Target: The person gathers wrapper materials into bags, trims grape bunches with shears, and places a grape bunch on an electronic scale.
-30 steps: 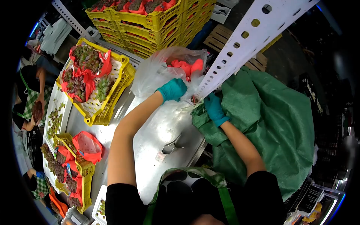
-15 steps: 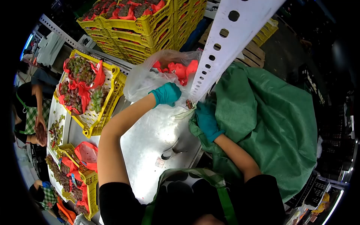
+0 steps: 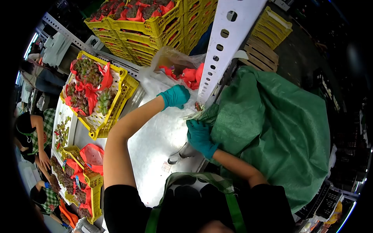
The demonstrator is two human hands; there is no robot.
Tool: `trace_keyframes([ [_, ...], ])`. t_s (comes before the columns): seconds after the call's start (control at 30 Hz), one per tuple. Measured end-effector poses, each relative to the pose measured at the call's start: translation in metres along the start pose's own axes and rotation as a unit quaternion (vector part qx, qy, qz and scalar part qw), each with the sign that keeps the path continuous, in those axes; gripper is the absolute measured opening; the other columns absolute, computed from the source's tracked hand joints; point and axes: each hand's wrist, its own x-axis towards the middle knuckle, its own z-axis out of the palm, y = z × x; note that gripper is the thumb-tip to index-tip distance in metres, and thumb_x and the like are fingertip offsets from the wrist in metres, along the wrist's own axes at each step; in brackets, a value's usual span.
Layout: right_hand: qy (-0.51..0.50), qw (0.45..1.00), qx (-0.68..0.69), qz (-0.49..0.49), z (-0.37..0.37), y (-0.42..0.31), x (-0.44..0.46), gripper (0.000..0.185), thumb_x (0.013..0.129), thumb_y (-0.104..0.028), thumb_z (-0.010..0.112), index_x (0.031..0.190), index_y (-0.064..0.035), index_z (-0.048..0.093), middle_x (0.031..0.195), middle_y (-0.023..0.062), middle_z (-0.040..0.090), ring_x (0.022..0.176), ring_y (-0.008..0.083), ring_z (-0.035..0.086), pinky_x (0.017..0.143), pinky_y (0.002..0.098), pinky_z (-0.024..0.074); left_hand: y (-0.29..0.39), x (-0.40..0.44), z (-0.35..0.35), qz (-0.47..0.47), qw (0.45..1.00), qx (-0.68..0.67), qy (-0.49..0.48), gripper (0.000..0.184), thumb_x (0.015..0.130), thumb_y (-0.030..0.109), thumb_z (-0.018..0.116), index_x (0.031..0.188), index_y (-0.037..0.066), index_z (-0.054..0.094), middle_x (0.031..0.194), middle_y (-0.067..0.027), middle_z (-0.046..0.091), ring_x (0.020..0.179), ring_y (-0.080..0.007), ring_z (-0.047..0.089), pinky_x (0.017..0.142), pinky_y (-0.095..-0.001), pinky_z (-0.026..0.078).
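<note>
We see the right hand (image 3: 200, 136) a little nearer the body than half a second ago: it was pressed against the green sack (image 3: 272, 124) by the foot of the white post (image 3: 235, 35), and now it lies lower, over the edge of the metal table (image 3: 151, 163), just beside the sack's gathered end. Its fingers are bent, though we cannot tell whether they clamp the fabric. The left hand (image 3: 175, 97) has hardly changed place; it is curled at the near side of the clear plastic bag (image 3: 155, 79), which holds red wrapping (image 3: 188, 75), and with its fingertips hidden we cannot tell whether it pinches the film. The small metal tool (image 3: 171, 159) lies on the table as before. At far left, a co-worker's hand (image 3: 44, 161), earlier around a bunch of grapes, now reaches lower.
</note>
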Motion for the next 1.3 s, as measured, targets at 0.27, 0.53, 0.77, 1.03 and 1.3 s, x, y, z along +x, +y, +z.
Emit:
trace_keyframes([
  [0.27,0.035,0.998,-0.054,-0.016,0.063,0.011,0.011,0.023,0.074,-0.02,0.052,0.091,-0.0047,0.054,0.085,0.0138,0.053,0.073,0.0285,0.051,0.061,0.042,0.038,0.016,-0.014,0.006,-0.103,0.993,-0.057,0.013,0.046,0.057,0.031,0.07,0.091,0.004,0.056,0.085,-0.0113,0.057,0.079,-0.0275,0.055,0.068,-0.0359,0.045],
  [0.53,0.072,0.993,0.077,-0.049,-0.03,-0.009,0.037,0.021,0.073,-0.025,0.057,0.082,-0.0059,0.057,0.068,0.0123,0.056,0.063,0.0298,0.053,0.056,0.0428,0.0392,0.019,-0.108,0.021,-0.274,0.95,-0.087,0.117,0.064,0.07,0.028,0.065,0.127,0.013,0.04,0.129,-0.0163,0.037,0.115,-0.0302,0.04,0.097,-0.0371,0.031],
  [0.77,-0.047,0.992,0.01,-0.116,-0.078,-0.053,0.024,0.027,0.08,-0.026,0.053,0.097,-0.0067,0.058,0.077,0.0103,0.049,0.071,0.0241,0.049,0.064,0.0376,0.0402,-0.006,-0.158,0.048,-0.327,0.888,-0.276,0.169,0.043,0.078,0.022,0.059,0.119,0.011,0.05,0.13,-0.0207,0.034,0.116,-0.0346,0.037,0.096,-0.0366,0.034],
  [1.03,-0.195,0.957,-0.016,-0.215,-0.028,-0.064,-0.051,0.035,0.073,-0.027,0.056,0.102,-0.0058,0.053,0.104,0.0139,0.049,0.094,0.0284,0.048,0.075,0.0396,0.0415,0.01,-0.172,0.043,-0.387,0.834,-0.332,0.213,0.038,0.079,0.029,0.057,0.107,0.004,0.057,0.123,-0.0204,0.043,0.108,-0.0327,0.045,0.096,-0.0374,0.033],
  [1.3,-0.101,0.962,-0.131,-0.219,-0.098,-0.085,-0.008,0.039,0.073,-0.024,0.058,0.109,-0.0096,0.052,0.107,0.0132,0.049,0.098,0.0308,0.046,0.078,0.0385,0.0417,0.009,-0.194,0.088,-0.302,0.934,-0.007,0.193,0.028,0.085,0.02,0.044,0.108,0.011,0.058,0.121,-0.0148,0.048,0.104,-0.0322,0.049,0.093,-0.0378,0.035],
])
